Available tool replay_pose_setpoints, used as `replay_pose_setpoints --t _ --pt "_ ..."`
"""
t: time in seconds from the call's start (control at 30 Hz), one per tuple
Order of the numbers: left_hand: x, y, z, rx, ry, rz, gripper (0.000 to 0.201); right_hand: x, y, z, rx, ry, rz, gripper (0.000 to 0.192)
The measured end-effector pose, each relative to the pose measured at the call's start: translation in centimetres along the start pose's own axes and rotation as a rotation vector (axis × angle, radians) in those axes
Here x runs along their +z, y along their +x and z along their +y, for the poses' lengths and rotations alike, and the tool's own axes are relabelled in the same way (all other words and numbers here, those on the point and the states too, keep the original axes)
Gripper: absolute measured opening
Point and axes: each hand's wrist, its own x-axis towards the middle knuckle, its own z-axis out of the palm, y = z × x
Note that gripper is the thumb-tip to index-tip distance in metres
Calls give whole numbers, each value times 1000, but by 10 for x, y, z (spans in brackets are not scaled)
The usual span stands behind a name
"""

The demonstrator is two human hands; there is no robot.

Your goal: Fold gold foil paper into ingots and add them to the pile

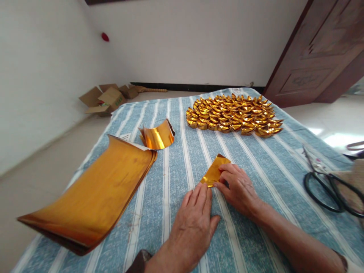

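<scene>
Head view: small gold foil sheet (214, 170), shiny and creased, lies on the striped cloth of the desk (256, 167). Left hand (195, 222) flat, palm down, fingertips on its near corner. Right hand (237, 187) curled, pinching its edge. Foil stack (93, 197) left; folded ingots (233, 113) behind; scissors (327, 185) right.

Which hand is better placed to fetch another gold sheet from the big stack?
Left. The left hand lies on the stack's side; the gold sheet stack is to its left. The right hand pinches the folded gold paper.
</scene>
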Motion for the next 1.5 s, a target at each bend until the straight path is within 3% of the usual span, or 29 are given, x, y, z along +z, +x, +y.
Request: replay_pose_setpoints --t 0.57,0.9,1.2,1.5 --pt "1 -2 -2 -16 19 -23 54 0 1 -2 1 -50 -30 19" --pt "-1 0 -2 -8 1 -36 53 -9 7 15 -4 256 -68 17" --pt "0 -1 -2 -23 -7 -44 54 -4 4 9 23 146 -60 16" --pt "0 1 -2 -34 3 -78 52 -5 6 13 24 205 -60 15"
